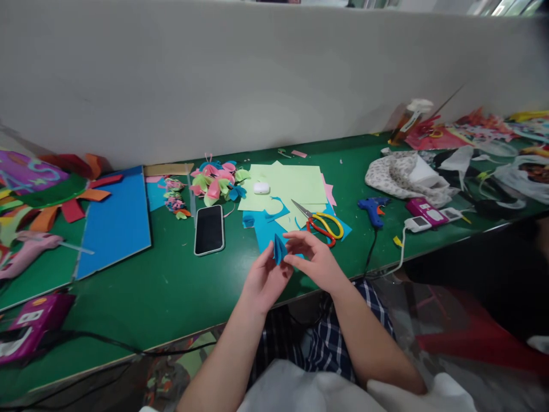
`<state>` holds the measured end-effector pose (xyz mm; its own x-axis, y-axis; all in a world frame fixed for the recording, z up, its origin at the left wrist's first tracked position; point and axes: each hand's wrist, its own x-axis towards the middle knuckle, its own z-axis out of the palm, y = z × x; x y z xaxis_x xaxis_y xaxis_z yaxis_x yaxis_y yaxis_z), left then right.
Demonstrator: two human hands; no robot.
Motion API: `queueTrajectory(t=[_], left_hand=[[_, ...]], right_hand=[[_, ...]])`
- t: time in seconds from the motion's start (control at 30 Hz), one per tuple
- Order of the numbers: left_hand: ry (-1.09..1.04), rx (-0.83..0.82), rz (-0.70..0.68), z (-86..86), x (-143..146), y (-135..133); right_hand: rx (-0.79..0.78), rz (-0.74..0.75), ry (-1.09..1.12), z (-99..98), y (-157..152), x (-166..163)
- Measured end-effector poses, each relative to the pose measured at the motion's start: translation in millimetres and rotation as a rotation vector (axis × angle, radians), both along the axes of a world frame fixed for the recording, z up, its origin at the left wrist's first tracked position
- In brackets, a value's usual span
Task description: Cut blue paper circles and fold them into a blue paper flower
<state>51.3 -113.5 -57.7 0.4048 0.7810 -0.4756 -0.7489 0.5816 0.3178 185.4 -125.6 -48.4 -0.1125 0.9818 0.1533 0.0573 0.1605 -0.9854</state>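
Note:
A small folded blue paper piece (279, 249) is held between both my hands above the front edge of the green table (171, 286). My left hand (265, 280) pinches its lower left side with closed fingers. My right hand (312, 257) pinches it from the right, fingers curled. Just behind lie blue paper scraps (268, 226), pale green paper sheets (291, 186) and red-and-yellow scissors (323, 224).
A black phone (209, 229) lies left of the scraps, with folded paper petals (217, 180) and a white earbud case (261, 187) behind. A blue glue gun (372, 209) sits to the right. A blue board (115, 220) and pink glue gun (26, 252) lie left.

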Motion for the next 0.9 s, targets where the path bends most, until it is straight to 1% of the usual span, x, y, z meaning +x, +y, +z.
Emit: queueTrajectory(t=[0.1, 0.23, 0.33, 0.5, 0.63, 0.7, 0.9], left_hand=[[0.026, 0.023, -0.004, -0.7, -0.3, -2.0], [0.122, 0.086, 0.004, -6.3, 1.8, -4.7], [0.237, 0.168, 0.005, -12.4, 3.0, -7.6], [0.472, 0.36, 0.036, -20.7, -3.8, -17.1], [0.616, 0.489, 0.08, -23.1, -10.5, -28.3], [0.675, 0.529, 0.093, -24.0, -12.3, -31.7], [0.821, 0.567, 0.163, -26.2, -17.2, -30.9]], right_hand=[[0.031, -0.02, -0.042, -0.7, -3.2, -0.1], [0.093, -0.09, -0.136, -3.5, -7.2, -2.9], [0.138, -0.131, -0.221, -4.1, -8.0, -3.9], [0.171, -0.144, -0.354, -4.3, -7.1, -1.0], [0.163, -0.186, -0.38, -5.6, -9.1, 1.1], [0.169, -0.182, -0.384, -5.3, -11.1, 1.5], [0.19, -0.138, -0.365, -6.6, -17.7, 0.2]])
